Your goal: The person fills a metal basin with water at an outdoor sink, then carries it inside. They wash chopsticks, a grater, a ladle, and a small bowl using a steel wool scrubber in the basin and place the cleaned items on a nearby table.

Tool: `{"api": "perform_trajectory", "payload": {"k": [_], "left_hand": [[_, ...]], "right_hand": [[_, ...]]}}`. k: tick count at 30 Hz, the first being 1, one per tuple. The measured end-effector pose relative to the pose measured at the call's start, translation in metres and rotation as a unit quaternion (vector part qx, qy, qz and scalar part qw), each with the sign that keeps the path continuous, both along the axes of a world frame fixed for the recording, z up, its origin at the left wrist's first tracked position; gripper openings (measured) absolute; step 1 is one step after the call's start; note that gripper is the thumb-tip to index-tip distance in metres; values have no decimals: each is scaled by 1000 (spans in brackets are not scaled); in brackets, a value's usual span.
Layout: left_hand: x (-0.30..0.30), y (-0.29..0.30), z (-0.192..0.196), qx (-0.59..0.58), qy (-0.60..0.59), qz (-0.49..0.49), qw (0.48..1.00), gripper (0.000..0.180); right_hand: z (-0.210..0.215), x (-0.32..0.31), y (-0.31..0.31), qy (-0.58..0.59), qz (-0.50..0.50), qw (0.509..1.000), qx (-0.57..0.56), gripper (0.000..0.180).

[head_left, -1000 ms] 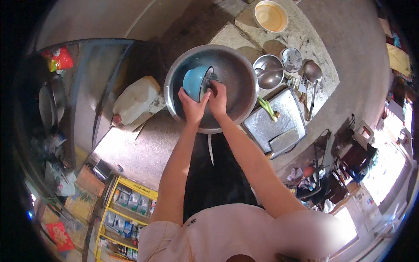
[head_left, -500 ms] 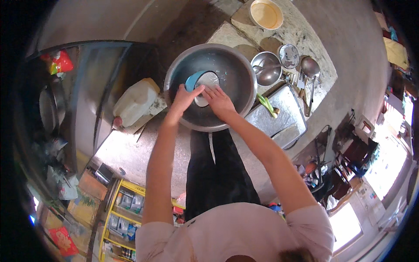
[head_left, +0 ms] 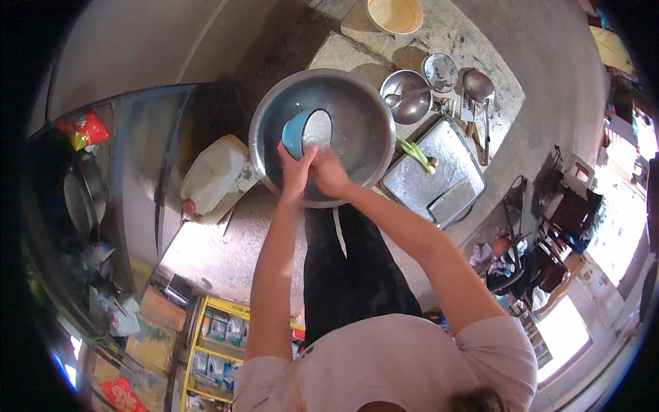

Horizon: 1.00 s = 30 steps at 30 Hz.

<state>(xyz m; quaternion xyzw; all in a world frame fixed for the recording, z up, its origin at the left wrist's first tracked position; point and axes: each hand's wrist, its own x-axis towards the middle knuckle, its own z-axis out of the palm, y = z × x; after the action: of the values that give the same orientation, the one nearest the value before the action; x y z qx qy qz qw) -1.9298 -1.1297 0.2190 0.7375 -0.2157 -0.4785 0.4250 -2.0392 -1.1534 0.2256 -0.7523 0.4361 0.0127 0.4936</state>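
A blue bowl with a white inside (head_left: 307,130) is tilted on its side within a large steel basin (head_left: 364,110) that holds some water. My left hand (head_left: 296,172) grips the bowl's near rim. My right hand (head_left: 328,172) is pressed against the bowl's inner side, fingers closed on it. Both forearms reach up from the lower edge over the basin's near rim.
A white plastic jug (head_left: 214,173) lies left of the basin. To the right sit a steel tray (head_left: 432,178) with a green item (head_left: 416,152), a small steel bowl (head_left: 405,96), a plate (head_left: 440,71), a ladle (head_left: 478,88) and a yellow bowl (head_left: 395,14).
The bowl has turned in the basin, from blue outside up to its white inside showing. Both hands shifted with it and stayed on it.
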Motion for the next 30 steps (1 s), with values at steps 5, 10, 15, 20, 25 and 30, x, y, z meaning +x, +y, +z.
{"api": "perform_trajectory", "payload": {"k": [5, 10, 15, 20, 25, 30], "left_hand": [[42, -16, 12, 148, 138, -60, 977, 78], [23, -16, 31, 141, 72, -46, 986, 71], [19, -5, -10, 93, 72, 37, 992, 71], [35, -38, 48, 182, 130, -43, 974, 83], [3, -9, 0, -12, -30, 36, 999, 75], [48, -42, 55, 200, 160, -119, 959, 63]], "right_hand": [[-6, -22, -3, -32, 89, 987, -133, 46], [6, -13, -4, -74, -10, 992, -103, 52], [10, -5, 10, -89, -103, 991, -6, 40], [-1, -30, -22, -1, 53, 953, -300, 41], [36, 11, 0, -83, -164, 964, 193, 38], [-4, -35, -19, 4, 179, 956, -232, 49]]}}
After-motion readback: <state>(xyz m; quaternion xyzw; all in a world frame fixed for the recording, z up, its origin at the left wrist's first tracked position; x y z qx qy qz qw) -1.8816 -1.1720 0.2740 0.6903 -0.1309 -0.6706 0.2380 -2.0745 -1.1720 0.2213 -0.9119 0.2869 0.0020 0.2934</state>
